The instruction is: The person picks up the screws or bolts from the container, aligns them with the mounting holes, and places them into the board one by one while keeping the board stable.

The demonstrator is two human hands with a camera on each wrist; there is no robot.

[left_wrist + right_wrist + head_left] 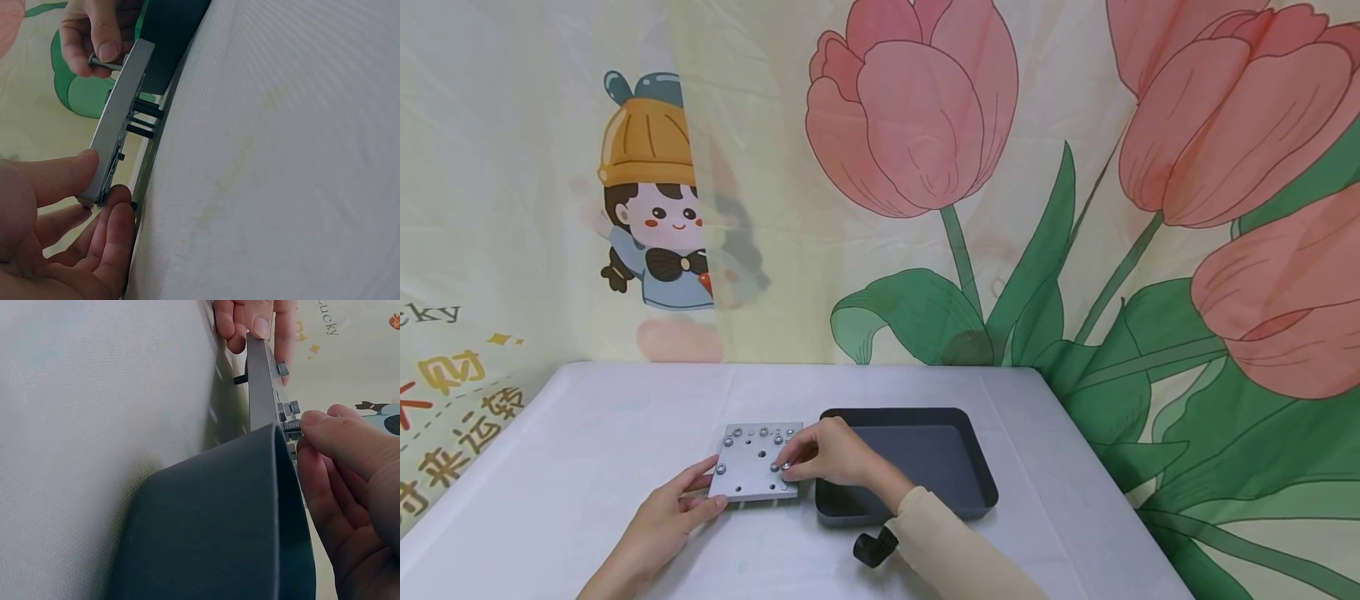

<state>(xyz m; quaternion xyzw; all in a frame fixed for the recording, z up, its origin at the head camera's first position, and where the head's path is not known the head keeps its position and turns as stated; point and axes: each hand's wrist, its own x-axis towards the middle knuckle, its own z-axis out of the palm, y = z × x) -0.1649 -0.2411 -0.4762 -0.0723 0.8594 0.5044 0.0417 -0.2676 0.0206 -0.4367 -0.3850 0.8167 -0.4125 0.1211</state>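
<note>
A silver metal plate [747,473] with several holes and socket-head screws stands raised off the table, screw shanks [144,131] jutting from its underside. My left hand [666,512] grips the plate's near left corner, thumb on the side edge and fingers underneath. At the right part of the plate, my right hand [838,454] pinches a screw [107,64] between thumb and fingers. In the right wrist view the threads of that screw [292,429] show at the plate's upper face; whether its tip is inside a hole is hidden.
Just right of the plate lies a dark grey tray [917,518] with raised walls, beneath my right forearm. A white cloth covers the table [625,417]. Behind it hangs a printed curtain [775,333] with tulips and a cartoon figure.
</note>
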